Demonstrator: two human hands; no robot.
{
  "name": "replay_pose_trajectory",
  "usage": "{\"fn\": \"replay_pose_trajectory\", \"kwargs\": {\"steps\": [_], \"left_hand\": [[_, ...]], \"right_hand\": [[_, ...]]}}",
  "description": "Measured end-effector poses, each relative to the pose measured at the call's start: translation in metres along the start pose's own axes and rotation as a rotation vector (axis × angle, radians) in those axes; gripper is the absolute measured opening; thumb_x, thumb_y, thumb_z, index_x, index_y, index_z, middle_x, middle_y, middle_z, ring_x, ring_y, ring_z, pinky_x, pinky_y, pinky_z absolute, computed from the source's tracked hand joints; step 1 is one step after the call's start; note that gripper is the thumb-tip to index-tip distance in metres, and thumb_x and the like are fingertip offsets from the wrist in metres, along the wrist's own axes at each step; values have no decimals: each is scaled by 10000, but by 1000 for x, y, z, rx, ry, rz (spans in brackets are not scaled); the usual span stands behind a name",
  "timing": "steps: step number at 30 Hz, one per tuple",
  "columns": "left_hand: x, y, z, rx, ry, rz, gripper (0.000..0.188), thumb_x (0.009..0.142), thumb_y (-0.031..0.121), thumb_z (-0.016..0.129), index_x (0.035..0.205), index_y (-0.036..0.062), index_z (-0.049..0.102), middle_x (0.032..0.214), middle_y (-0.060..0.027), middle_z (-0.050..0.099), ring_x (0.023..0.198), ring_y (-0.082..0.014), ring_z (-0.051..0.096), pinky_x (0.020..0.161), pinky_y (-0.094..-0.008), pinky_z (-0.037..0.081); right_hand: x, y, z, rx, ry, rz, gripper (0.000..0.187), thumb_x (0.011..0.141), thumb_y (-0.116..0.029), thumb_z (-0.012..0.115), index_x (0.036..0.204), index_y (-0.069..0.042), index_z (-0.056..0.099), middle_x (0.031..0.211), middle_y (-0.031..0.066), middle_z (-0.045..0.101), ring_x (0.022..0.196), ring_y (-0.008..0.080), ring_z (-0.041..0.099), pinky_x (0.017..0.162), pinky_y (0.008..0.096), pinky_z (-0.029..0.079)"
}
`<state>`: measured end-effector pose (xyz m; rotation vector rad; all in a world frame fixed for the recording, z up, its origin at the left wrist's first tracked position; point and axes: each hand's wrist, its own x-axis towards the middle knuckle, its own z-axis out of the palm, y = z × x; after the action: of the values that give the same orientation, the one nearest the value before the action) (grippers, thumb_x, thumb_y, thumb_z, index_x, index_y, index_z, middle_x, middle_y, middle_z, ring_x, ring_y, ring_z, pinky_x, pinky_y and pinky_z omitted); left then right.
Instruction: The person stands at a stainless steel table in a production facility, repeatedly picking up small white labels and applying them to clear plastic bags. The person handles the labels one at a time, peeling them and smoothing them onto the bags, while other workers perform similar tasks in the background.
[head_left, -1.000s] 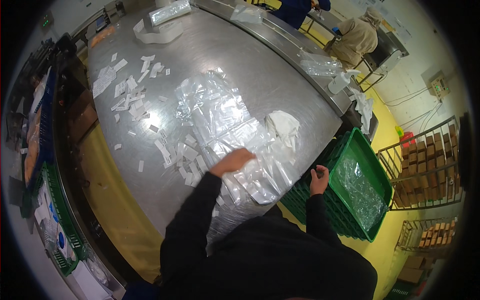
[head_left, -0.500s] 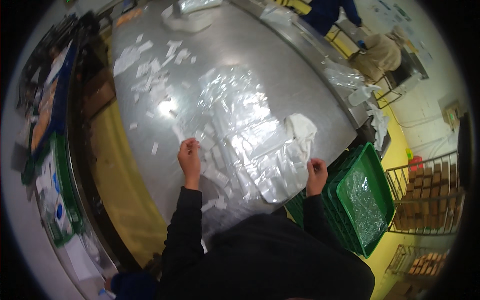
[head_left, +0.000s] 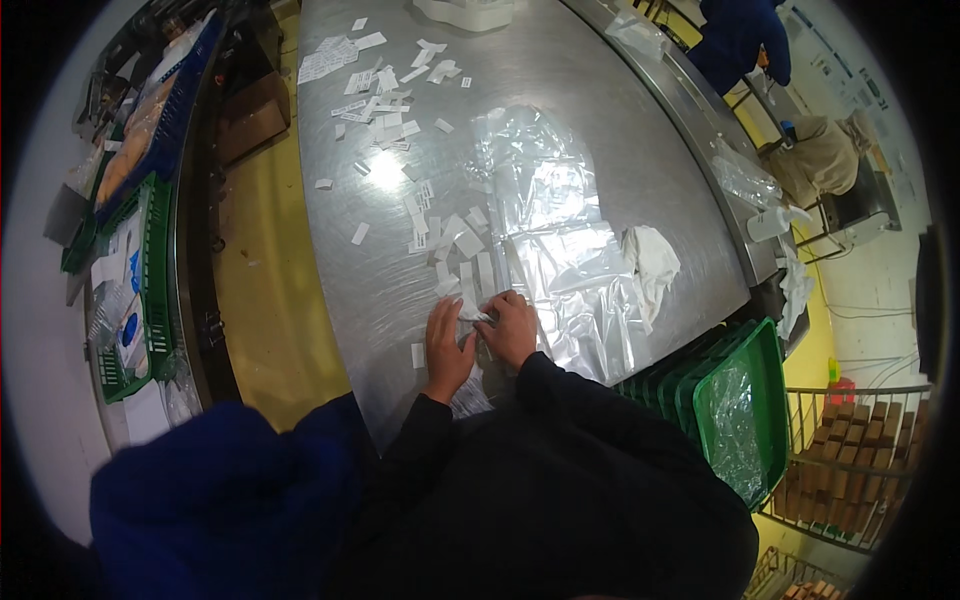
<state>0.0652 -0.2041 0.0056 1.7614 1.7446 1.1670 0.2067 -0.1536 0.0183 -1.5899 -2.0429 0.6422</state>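
Left hand (head_left: pixel 447 340): flat, fingers spread, pressing clear plastic bags (head_left: pixel 560 250) on steel table (head_left: pixel 640 130) | Right hand (head_left: pixel 510 325): pinching small white label (head_left: pixel 472 316) (between both hands) | Risk: label likely creases or sticks askew if film slips.

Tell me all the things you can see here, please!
Shiny steel table: one, silver, centre.
Small white paper labels: many, scattered across table's left half.
Clear plastic bags: a pile, see-through, table middle.
Crumpled white cloth: one, right of bags.
Stacked green plastic crates: several, right, below table edge.
Green basket: one, far left.
Another person in blue: one, top right.
Left hand: on table, touching a label.
Right hand: fingers pinching a label.
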Motion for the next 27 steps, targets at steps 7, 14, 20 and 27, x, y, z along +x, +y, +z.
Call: {"fn": "replay_pose_trajectory", "kwargs": {"steps": [7,14,20,27], "left_hand": [[10,21,1,-934,70,-464,669,820,12,706,1403,30,380,1130,-160,597,1021,-206,591,909,-338,467],[13,44,7,-1134,-73,-528,606,827,-77,659,1363,2,388,953,-97,653,864,-145,626,817,-263,508],[9,70,9,-893,17,-370,538,840,-83,641,1327,-7,424,948,-116,678,850,-119,638,771,-246,497],[5,73,-2,-725,-88,-312,519,841,-79,648,1317,-8,452,901,-103,691,831,-116,645,757,-246,501]], "right_hand": [[-3,23,-32,750,-341,221,270,753,-125,784,974,-30,661,854,98,695,835,231,671,738,344,511],[-24,2,-64,590,95,-21,373,737,-37,769,1080,-67,626,1010,93,612,870,207,612,746,325,491],[-36,5,-59,337,315,-175,277,739,-78,785,996,-67,680,1014,99,590,849,206,582,723,321,474],[-40,14,-57,642,-9,159,205,806,-160,768,952,-22,726,849,75,686,764,148,618,710,285,475]]}}
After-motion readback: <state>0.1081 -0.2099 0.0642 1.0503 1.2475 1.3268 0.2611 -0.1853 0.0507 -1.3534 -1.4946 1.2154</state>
